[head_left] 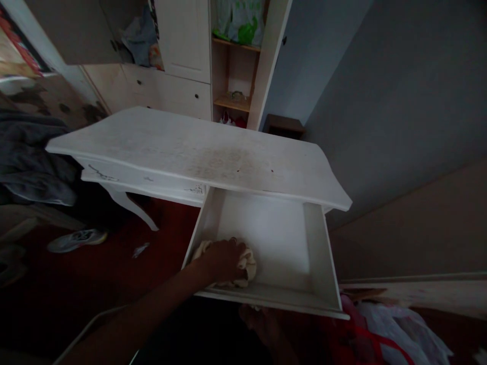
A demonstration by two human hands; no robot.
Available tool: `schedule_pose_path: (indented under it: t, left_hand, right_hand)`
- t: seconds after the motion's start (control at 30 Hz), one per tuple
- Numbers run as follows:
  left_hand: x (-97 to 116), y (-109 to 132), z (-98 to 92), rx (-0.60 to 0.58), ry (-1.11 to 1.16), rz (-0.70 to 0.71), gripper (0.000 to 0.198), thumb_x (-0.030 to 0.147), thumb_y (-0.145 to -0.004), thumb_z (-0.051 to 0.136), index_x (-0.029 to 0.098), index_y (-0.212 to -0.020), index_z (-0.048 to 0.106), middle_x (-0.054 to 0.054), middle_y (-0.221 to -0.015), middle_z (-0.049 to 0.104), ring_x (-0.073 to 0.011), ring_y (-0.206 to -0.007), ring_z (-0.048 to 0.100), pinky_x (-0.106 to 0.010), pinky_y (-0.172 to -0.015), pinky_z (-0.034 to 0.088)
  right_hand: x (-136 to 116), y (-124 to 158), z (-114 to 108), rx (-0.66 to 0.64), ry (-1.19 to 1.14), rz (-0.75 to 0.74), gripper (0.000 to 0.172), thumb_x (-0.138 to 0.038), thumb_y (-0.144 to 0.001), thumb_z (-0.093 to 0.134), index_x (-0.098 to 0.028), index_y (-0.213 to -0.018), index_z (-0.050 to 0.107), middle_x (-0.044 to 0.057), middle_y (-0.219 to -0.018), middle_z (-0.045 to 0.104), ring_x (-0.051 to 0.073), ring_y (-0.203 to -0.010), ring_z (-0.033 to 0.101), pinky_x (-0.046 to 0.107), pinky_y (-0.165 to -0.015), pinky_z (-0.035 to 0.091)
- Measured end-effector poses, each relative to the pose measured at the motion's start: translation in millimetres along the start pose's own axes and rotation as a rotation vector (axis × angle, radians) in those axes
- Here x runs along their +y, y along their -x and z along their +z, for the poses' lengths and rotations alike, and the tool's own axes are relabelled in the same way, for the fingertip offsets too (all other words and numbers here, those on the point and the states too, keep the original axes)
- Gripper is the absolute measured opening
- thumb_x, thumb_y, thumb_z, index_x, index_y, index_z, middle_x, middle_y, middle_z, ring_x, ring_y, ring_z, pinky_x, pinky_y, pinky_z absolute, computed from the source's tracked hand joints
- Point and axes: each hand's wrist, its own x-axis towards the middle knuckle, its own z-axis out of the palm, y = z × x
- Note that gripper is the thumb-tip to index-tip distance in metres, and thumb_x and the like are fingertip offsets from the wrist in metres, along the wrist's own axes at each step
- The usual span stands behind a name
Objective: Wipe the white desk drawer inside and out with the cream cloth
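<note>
A white table (152, 142) with curved legs has its right drawer (266, 228) pulled out. Inside the drawer, at the front left corner, my left hand (224, 261) presses on a crumpled cream cloth (249, 263), its fingers wrapped over it. Below the drawer's front edge is my right hand (261, 322), dim and partly hidden; a small pale bit shows at its fingers, too unclear to name. Dark smudges mark the middle of the tabletop.
Behind the table stands a white cabinet (186, 40) with open shelves and bags. A shoe (78, 240) lies on the red floor, with grey fabric (34, 157) at the left. Plastic bags (403, 332) sit at the lower right beside the wall.
</note>
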Motion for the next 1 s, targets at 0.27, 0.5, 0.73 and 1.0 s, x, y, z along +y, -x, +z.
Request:
schedule_pose_path:
  t: [0.27,0.5,0.73,1.0]
  left_hand:
    - [36,-22,5.7,-0.023,-0.055,0.227,0.030,0.033,-0.080,0.056,0.022,-0.106,0.066,-0.014,-0.110,0.066,-0.0310,-0.095,0.068,-0.042,-0.075,0.056]
    - [90,-64,8.5,-0.057,-0.080,0.416,0.028,0.034,-0.080,0.059,0.019,-0.101,0.070,-0.016,-0.106,0.068,-0.0311,-0.096,0.068,-0.044,-0.075,0.057]
    - [135,-93,13.8,-0.026,-0.090,0.557,0.027,0.033,-0.082,0.061,0.022,-0.105,0.070,-0.012,-0.113,0.066,-0.0315,-0.102,0.066,-0.045,-0.074,0.058]
    - [114,-98,5.0,0.282,-0.109,0.499,0.039,0.019,-0.084,0.060,0.026,-0.123,0.058,-0.010,-0.122,0.060,-0.0257,-0.101,0.065,-0.038,-0.074,0.059]
  right_hand:
    - [4,-3,1,-0.027,0.010,-0.002,0.052,-0.069,-0.061,0.077,-0.019,-0.069,0.069,0.004,-0.068,0.068,0.016,-0.060,0.059,0.031,-0.060,0.044]
    - [1,-9,7,-0.117,0.101,-0.108,0.055,-0.073,-0.063,0.073,-0.018,-0.065,0.066,0.001,-0.057,0.060,0.014,-0.049,0.052,0.028,-0.052,0.040]
    - [2,-9,3,-0.144,0.043,-0.087,0.050,-0.070,-0.065,0.073,-0.020,-0.066,0.068,0.003,-0.064,0.064,0.016,-0.056,0.056,0.029,-0.052,0.043]
    - [0,-6,8,-0.115,0.016,-0.054,0.054,-0.069,-0.061,0.077,-0.018,-0.080,0.072,0.005,-0.070,0.067,0.017,-0.058,0.057,0.028,-0.050,0.042]
